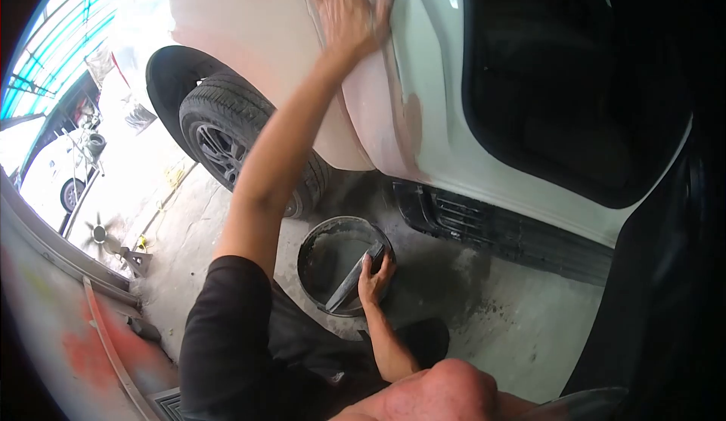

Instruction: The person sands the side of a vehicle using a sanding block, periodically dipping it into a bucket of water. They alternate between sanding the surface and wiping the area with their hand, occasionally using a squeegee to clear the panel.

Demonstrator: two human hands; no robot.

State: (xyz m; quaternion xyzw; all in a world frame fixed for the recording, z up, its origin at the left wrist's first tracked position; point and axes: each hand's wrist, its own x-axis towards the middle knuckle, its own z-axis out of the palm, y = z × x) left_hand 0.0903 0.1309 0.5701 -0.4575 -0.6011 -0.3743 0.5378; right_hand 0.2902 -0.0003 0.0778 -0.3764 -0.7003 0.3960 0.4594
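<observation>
My left hand (342, 9) lies flat with fingers spread on the car's pale, partly sanded body panel (257, 24), near the gap beside the door. Lower down, my right hand (374, 276) grips a long dark grey sanding block (349, 283), thumb on its upper side. The block slants across the opening of a round black bucket (305, 277) with grey, cloudy water (333, 251) inside. Its lower end reaches the bucket's near rim. Pinkish and greyish patches show on the panel and the door edge (412, 122).
Left of the bucket is the car's wheel (219, 141) in its dark arch. A black side step (484, 228) runs below the white door. A fan (100, 232) stands on the concrete floor at left, near a red-stained panel (98, 353). Another car's wheel (72, 194) shows farther off.
</observation>
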